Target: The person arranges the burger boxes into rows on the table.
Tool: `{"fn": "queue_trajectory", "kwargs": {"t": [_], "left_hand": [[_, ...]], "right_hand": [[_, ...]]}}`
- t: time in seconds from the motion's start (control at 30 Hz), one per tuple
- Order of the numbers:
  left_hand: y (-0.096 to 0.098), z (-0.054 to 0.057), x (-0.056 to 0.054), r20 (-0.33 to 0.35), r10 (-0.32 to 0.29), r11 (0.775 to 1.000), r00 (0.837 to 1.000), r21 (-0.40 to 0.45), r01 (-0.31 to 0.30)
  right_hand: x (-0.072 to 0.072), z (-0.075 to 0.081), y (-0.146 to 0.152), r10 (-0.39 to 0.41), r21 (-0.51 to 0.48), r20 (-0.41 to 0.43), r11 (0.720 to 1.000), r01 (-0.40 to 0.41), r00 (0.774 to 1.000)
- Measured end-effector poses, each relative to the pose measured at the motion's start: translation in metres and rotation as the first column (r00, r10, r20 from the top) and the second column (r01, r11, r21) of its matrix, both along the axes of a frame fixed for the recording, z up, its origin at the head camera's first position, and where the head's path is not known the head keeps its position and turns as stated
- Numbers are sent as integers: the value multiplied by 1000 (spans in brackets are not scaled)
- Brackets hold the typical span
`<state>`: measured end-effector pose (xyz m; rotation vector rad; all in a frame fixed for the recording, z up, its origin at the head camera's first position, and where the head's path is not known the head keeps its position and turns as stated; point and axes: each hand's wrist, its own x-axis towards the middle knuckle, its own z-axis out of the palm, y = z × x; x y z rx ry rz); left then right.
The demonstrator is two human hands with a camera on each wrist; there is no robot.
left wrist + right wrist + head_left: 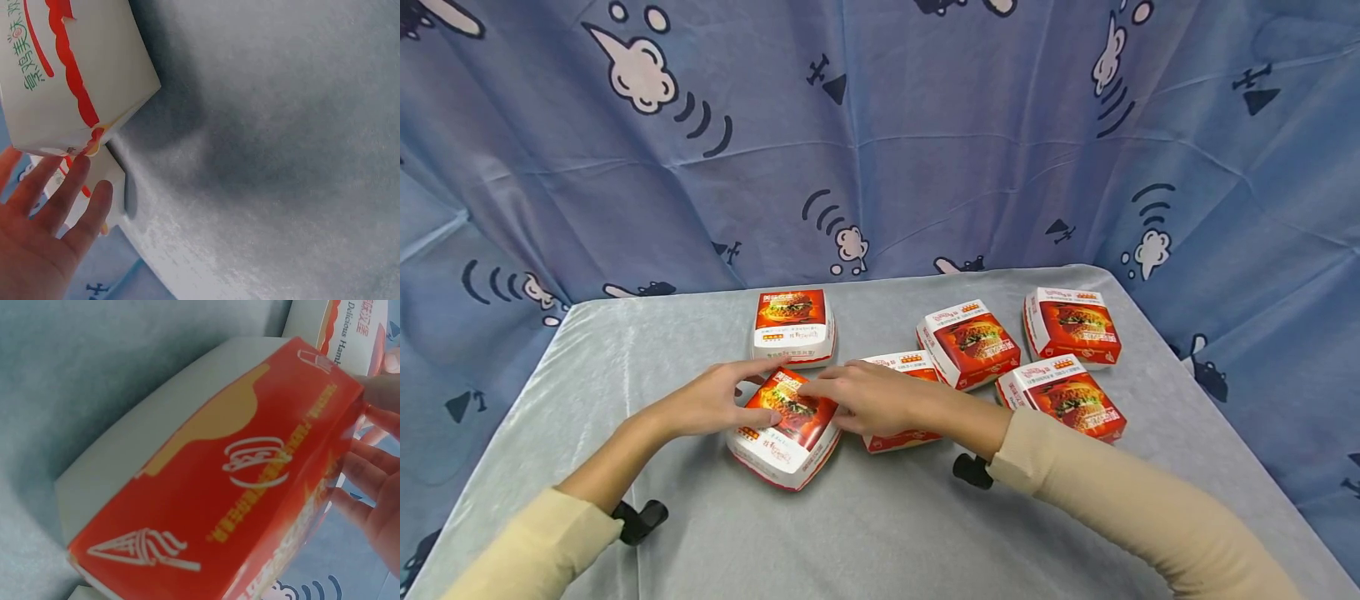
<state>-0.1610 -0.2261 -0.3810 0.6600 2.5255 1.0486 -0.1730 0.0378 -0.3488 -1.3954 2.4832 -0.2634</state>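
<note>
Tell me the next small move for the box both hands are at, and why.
Probably a slight turn of the front-left box to square it with the back-left box: its edges slant against that box's, and the left hand and right hand reach it from opposite sides.

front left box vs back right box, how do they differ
The front left box has its white band on the near side; the back right box has its red panel there. The left hand and right hand are at the front left box; neither is near the back right box. Both show a burger picture.
</note>
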Motion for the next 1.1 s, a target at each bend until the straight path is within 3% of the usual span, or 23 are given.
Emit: {"fn": "queue_trajectory", "kwargs": {"t": [0.3,0.5,0.87,1.1], "left_hand": [[1,0,0,-23,38,999,999,-36,-39],[2,1,0,-48,57,997,997,-48,-59],[1,-2,1,-66,75,994,995,-70,-79],[-4,5,1,-68,53,997,996,-58,-57]], "right_hand": [[3,2,-1,-71,18,-36,997,72,997],[5,3,-2,-66,30,-81,997,68,995],[6,-4,-4,-96,41,-50,994,98,994],[6,-4,-3,-120,51,0,992,119,993]]}}
